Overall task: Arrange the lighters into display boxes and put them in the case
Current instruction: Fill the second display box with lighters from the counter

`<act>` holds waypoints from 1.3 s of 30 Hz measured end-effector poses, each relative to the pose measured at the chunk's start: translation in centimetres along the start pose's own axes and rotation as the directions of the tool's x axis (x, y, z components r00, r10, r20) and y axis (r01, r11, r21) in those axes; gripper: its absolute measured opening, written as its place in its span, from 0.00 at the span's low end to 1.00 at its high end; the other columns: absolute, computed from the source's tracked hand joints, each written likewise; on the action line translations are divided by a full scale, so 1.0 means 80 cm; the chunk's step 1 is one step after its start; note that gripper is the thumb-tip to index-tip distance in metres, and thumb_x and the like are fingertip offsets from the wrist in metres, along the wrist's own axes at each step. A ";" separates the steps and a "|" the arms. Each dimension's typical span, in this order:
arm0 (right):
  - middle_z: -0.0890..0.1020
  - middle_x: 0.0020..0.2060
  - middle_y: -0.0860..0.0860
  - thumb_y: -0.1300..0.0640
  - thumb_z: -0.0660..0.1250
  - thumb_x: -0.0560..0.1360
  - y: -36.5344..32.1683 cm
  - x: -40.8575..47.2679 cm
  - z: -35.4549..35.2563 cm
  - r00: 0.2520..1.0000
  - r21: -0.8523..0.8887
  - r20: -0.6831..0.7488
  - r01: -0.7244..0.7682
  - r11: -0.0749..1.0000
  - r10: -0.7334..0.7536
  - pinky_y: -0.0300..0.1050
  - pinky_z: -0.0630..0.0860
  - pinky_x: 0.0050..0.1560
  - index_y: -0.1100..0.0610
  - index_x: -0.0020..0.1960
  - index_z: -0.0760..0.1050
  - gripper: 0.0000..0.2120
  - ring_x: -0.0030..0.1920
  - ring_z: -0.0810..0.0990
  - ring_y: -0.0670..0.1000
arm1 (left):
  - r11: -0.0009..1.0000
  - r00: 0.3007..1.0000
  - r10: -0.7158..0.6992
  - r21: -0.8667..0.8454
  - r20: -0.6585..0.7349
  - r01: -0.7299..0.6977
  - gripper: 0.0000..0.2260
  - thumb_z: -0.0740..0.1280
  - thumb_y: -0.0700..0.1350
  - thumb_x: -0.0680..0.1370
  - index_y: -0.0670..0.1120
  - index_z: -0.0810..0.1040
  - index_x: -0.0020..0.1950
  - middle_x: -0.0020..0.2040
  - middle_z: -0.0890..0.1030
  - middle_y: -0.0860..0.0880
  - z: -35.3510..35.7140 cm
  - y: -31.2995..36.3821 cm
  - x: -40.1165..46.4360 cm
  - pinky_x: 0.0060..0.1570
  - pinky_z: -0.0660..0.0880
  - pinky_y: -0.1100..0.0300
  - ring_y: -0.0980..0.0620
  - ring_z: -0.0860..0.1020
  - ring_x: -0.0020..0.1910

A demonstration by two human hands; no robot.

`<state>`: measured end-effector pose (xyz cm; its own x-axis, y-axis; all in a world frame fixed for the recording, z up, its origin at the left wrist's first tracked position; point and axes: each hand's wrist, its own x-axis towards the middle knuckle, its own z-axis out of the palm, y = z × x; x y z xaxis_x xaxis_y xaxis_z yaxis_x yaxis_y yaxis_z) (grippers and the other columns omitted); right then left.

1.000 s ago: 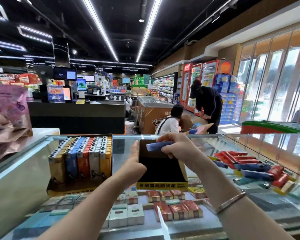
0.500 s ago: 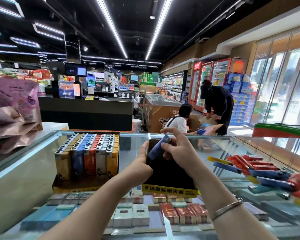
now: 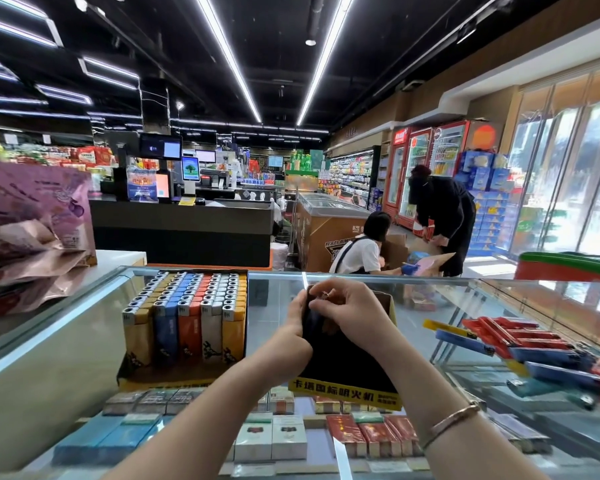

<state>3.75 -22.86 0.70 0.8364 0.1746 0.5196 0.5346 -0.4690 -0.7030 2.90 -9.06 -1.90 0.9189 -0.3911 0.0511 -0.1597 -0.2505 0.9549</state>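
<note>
A black display box [image 3: 343,362] with a yellow front strip stands on the glass case top [image 3: 278,296]. My left hand [image 3: 293,336] grips its left wall. My right hand [image 3: 352,311] reaches into the box's far left corner and pinches a dark blue lighter [image 3: 313,318] that stands nearly upright there, mostly hidden by my fingers. To the left sits a full display box [image 3: 187,320] with rows of yellow, blue, orange and white lighters. A heap of loose red and blue lighters [image 3: 534,351] lies on the glass at the right.
Cigarette packs [image 3: 284,438] fill the shelf under the glass. A purple snack bag [image 3: 32,216] lies on the counter at the left. Beyond the case are a checkout desk [image 3: 184,230], a chest freezer [image 3: 329,230] and two people [image 3: 433,216] by cardboard boxes.
My right hand has carried the blue lighter from level above the box down into its far left corner, tipping it upright. The camera has shifted a little closer.
</note>
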 end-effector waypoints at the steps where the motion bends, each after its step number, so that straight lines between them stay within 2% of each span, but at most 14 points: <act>1: 0.83 0.32 0.46 0.63 0.72 0.71 -0.001 0.000 -0.002 0.999 0.067 0.039 -0.031 0.997 0.028 0.35 0.78 0.38 0.46 0.43 0.78 0.11 0.34 0.82 0.45 | 1.000 1.000 0.004 0.011 -0.005 -0.004 0.42 0.54 0.26 0.73 0.61 0.42 0.75 0.72 0.59 0.43 -0.001 0.000 0.000 0.64 0.71 0.49 0.46 0.67 0.65; 3: 0.83 0.33 0.50 0.66 0.71 0.70 -0.001 -0.002 -0.007 0.991 0.190 0.115 -0.092 0.977 0.070 0.43 0.81 0.40 0.50 0.45 0.78 0.12 0.36 0.83 0.51 | 1.000 1.000 0.007 0.022 -0.009 -0.007 0.41 0.54 0.27 0.73 0.61 0.41 0.75 0.72 0.59 0.43 -0.002 0.000 0.000 0.63 0.71 0.50 0.48 0.68 0.63; 6: 0.81 0.30 0.48 0.66 0.72 0.70 0.000 -0.003 -0.009 0.990 0.169 0.107 -0.110 0.979 0.093 0.38 0.78 0.34 0.53 0.42 0.77 0.08 0.31 0.81 0.47 | 1.000 1.000 -0.002 0.001 -0.003 0.002 0.41 0.54 0.27 0.73 0.63 0.43 0.74 0.71 0.60 0.44 -0.003 0.001 0.000 0.54 0.76 0.55 0.52 0.71 0.56; 9: 0.80 0.32 0.51 0.64 0.72 0.70 0.001 0.001 -0.008 0.986 0.031 -0.132 -0.095 0.995 0.098 0.38 0.75 0.31 0.52 0.40 0.75 0.09 0.27 0.78 0.44 | 1.000 1.000 -0.010 -0.023 0.005 0.010 0.42 0.55 0.27 0.73 0.64 0.43 0.73 0.69 0.61 0.45 -0.002 0.000 0.001 0.50 0.78 0.56 0.52 0.72 0.53; 11: 0.80 0.36 0.51 0.63 0.72 0.71 0.001 0.004 -0.008 0.958 -0.055 -0.282 -0.075 0.996 0.056 0.43 0.77 0.36 0.52 0.44 0.73 0.10 0.33 0.79 0.48 | 0.999 1.000 -0.016 -0.042 0.013 0.017 0.42 0.56 0.28 0.74 0.66 0.44 0.72 0.64 0.63 0.47 -0.002 -0.002 0.002 0.51 0.79 0.52 0.50 0.74 0.53; 12: 0.79 0.37 0.50 0.63 0.72 0.71 0.000 0.004 -0.008 0.955 -0.099 -0.295 -0.060 0.993 0.028 0.45 0.78 0.39 0.51 0.46 0.72 0.11 0.36 0.80 0.50 | 0.999 1.000 -0.020 -0.046 0.016 0.021 0.42 0.57 0.28 0.74 0.67 0.44 0.72 0.63 0.63 0.48 -0.001 -0.003 0.002 0.52 0.79 0.51 0.49 0.74 0.53; 14: 0.77 0.38 0.47 0.62 0.71 0.71 -0.003 0.003 -0.004 0.972 -0.198 -0.235 -0.029 0.980 -0.019 0.40 0.76 0.43 0.50 0.48 0.71 0.12 0.40 0.79 0.49 | 0.999 1.000 -0.021 -0.034 0.019 0.021 0.42 0.58 0.29 0.75 0.66 0.44 0.72 0.64 0.63 0.48 -0.001 -0.004 0.004 0.51 0.79 0.54 0.51 0.74 0.53; 17: 0.78 0.39 0.46 0.61 0.70 0.72 -0.007 0.002 0.004 0.987 -0.320 -0.153 0.007 0.947 -0.059 0.29 0.69 0.42 0.53 0.49 0.75 0.08 0.42 0.76 0.46 | 1.000 1.000 0.001 -0.011 0.018 -0.001 0.40 0.58 0.30 0.76 0.63 0.42 0.73 0.67 0.61 0.48 0.000 -0.006 0.006 0.46 0.75 0.64 0.56 0.71 0.52; 20: 0.82 0.44 0.50 0.63 0.66 0.75 -0.011 0.001 0.007 0.996 -0.249 -0.093 -0.004 0.968 -0.020 0.35 0.74 0.49 0.55 0.54 0.76 0.09 0.46 0.80 0.48 | 1.000 1.000 0.008 0.023 0.015 -0.008 0.39 0.58 0.31 0.77 0.63 0.41 0.73 0.68 0.61 0.49 0.001 -0.009 0.008 0.53 0.73 0.63 0.56 0.69 0.55; 22: 0.81 0.44 0.50 0.64 0.64 0.77 -0.011 0.002 0.007 0.997 -0.246 -0.078 -0.005 0.969 -0.015 0.35 0.74 0.48 0.55 0.54 0.75 0.08 0.47 0.80 0.48 | 0.999 1.000 0.001 0.033 0.017 -0.001 0.39 0.58 0.32 0.77 0.63 0.41 0.73 0.68 0.61 0.50 0.001 -0.010 0.009 0.56 0.71 0.62 0.56 0.69 0.56; 26: 0.81 0.43 0.51 0.63 0.63 0.77 -0.011 0.004 0.007 0.994 -0.356 -0.093 0.024 0.934 -0.061 0.34 0.71 0.46 0.57 0.53 0.76 0.07 0.46 0.80 0.50 | 0.997 1.000 -0.008 0.072 0.014 0.007 0.40 0.58 0.32 0.77 0.62 0.40 0.73 0.64 0.60 0.52 0.000 -0.014 0.013 0.40 0.72 0.69 0.61 0.69 0.50; 29: 0.83 0.45 0.55 0.63 0.64 0.76 -0.012 0.003 0.010 0.987 -0.435 -0.114 0.055 0.899 -0.115 0.41 0.75 0.50 0.59 0.52 0.76 0.06 0.47 0.81 0.52 | 0.997 1.000 -0.015 0.078 0.016 0.013 0.39 0.58 0.33 0.77 0.63 0.40 0.73 0.63 0.60 0.52 0.001 -0.016 0.015 0.41 0.70 0.69 0.61 0.68 0.49; 33: 0.83 0.43 0.55 0.63 0.63 0.77 -0.011 0.001 0.015 0.978 -0.507 -0.108 0.099 0.856 -0.177 0.40 0.74 0.46 0.59 0.51 0.74 0.04 0.44 0.81 0.53 | 0.995 1.000 -0.011 0.104 -0.002 0.011 0.37 0.58 0.35 0.78 0.61 0.39 0.74 0.62 0.59 0.52 0.003 -0.015 0.016 0.41 0.68 0.71 0.62 0.67 0.48; 39: 0.83 0.44 0.55 0.64 0.63 0.76 -0.012 0.004 0.014 0.986 -0.462 -0.108 0.064 0.885 -0.128 0.40 0.74 0.46 0.60 0.50 0.74 0.04 0.45 0.81 0.53 | 0.999 1.000 -0.003 0.044 0.013 0.002 0.32 0.54 0.36 0.81 0.59 0.40 0.74 0.63 0.60 0.50 0.005 -0.009 0.012 0.41 0.71 0.73 0.59 0.68 0.51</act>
<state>3.63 -21.41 0.98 0.7434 0.1384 0.6544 0.4703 -0.8038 -0.3643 3.78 -9.64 -2.67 0.9144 -0.4023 0.0444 -0.1732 -0.2899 0.9412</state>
